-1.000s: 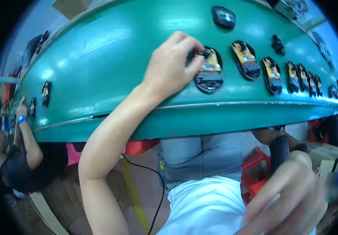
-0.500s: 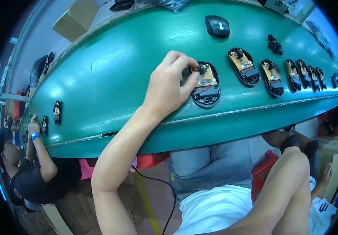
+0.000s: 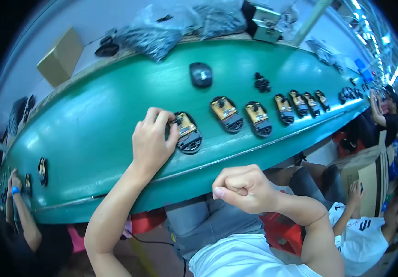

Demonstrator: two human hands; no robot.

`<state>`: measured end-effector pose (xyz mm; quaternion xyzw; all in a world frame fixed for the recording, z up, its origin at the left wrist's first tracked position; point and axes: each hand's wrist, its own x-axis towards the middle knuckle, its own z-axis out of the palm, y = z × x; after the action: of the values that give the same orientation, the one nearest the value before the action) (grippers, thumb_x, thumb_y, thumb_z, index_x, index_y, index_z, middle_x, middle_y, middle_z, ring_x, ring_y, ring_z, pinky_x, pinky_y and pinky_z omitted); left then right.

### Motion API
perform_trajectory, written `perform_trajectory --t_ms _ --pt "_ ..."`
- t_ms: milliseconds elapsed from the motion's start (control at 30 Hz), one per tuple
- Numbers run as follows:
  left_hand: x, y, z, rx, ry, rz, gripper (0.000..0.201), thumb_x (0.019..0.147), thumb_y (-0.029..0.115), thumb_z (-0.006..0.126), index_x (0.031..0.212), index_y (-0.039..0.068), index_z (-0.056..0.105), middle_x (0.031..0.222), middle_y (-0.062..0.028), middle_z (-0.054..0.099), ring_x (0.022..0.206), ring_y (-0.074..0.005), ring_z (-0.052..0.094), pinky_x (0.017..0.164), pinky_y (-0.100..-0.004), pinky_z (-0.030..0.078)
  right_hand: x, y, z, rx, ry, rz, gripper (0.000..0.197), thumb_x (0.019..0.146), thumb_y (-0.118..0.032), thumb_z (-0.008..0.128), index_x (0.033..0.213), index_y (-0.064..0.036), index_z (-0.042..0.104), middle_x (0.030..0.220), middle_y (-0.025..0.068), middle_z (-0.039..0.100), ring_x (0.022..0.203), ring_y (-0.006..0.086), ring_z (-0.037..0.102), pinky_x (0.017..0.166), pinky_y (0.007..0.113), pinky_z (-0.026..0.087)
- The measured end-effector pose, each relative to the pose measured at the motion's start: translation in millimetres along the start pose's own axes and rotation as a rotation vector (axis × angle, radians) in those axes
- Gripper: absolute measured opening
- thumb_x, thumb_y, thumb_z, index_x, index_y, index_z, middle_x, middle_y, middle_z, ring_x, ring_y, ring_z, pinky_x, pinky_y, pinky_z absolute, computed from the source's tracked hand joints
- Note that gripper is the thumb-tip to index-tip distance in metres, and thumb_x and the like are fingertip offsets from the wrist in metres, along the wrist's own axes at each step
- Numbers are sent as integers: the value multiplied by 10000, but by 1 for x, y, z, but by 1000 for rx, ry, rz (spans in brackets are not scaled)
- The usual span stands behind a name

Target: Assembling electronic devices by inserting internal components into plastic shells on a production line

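My left hand rests on the green conveyor belt, fingertips touching the left end of an open mouse base with a yellow circuit board inside. My right hand is curled into a fist in front of the belt's near edge, above my lap; whether it holds something small is hidden. A row of more open mouse bases runs to the right along the belt. A finished black mouse lies farther back, with a small heap of black parts beside it.
Plastic bags of parts and a cardboard box sit behind the belt. Other people work at the left end and at the right. Red stools stand under the belt's edge.
The view has tilted up, showing more of the belt's far side. My left hand stays on the mouse base. My right arm has risen and its fist now sits near the belt edge.
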<state>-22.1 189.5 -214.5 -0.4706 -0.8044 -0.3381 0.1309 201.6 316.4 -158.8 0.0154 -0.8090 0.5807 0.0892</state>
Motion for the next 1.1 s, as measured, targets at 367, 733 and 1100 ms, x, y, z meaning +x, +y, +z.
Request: perform_trajectory --t_ms 367,733,1100 --pt "25 -3 15 -235 -43 -167 332 963 173 632 1257 25 585 982 -137 654 686 -239 609 693 -378 508 84 91 -189 -1225 551 295 864 894 -645 639 1497 -66 419 1451 287 467 1283 482 505 1055 566 452" --pt "15 -19 5 -269 -106 -137 189 974 89 619 1134 -10 621 895 -63 615 609 -100 453 575 -278 401 122 132 -199 -1184 335 308 396 1014 -365 570 1242 -42 551 1283 325 569 959 505 680 832 578 573" --pt "22 -31 -6 -779 -40 -342 182 1043 163 548 1102 15 636 877 -21 600 652 -47 459 559 -222 371 173 63 -31 -927 215 -577 210 982 -243 565 875 -75 631 896 127 626 820 317 675 626 434 571"
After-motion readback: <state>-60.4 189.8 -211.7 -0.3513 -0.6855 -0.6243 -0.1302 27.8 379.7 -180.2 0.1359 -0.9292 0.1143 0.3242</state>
